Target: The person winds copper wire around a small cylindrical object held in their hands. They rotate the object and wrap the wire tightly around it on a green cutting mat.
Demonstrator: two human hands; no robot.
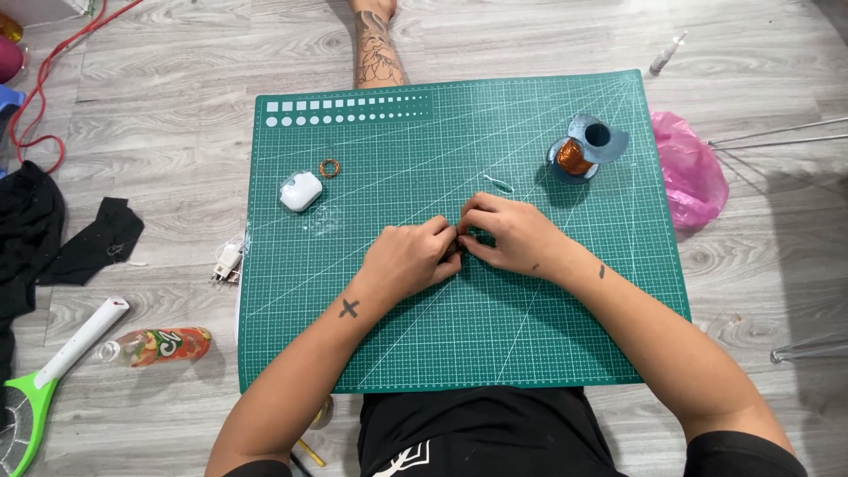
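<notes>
My left hand [411, 258] and my right hand [512, 234] meet at the middle of a green cutting mat [397, 353]. Their fingertips pinch something small between them; it is hidden by the fingers and I cannot tell what it is. A blue spool of copper wire [579, 150] lies on its side at the mat's far right. A small copper wire ring [329, 168] and a white earbud case [301, 191] lie at the far left. A thin pale wire loop [499, 184] rests just beyond my right hand.
The mat lies on a grey wood floor. A pink plastic bag [693, 172] sits at the right, a plastic bottle [155, 346] and a green and white racket swatter [44, 380] at the left, with black cloth [53, 238] and a white plug [228, 262].
</notes>
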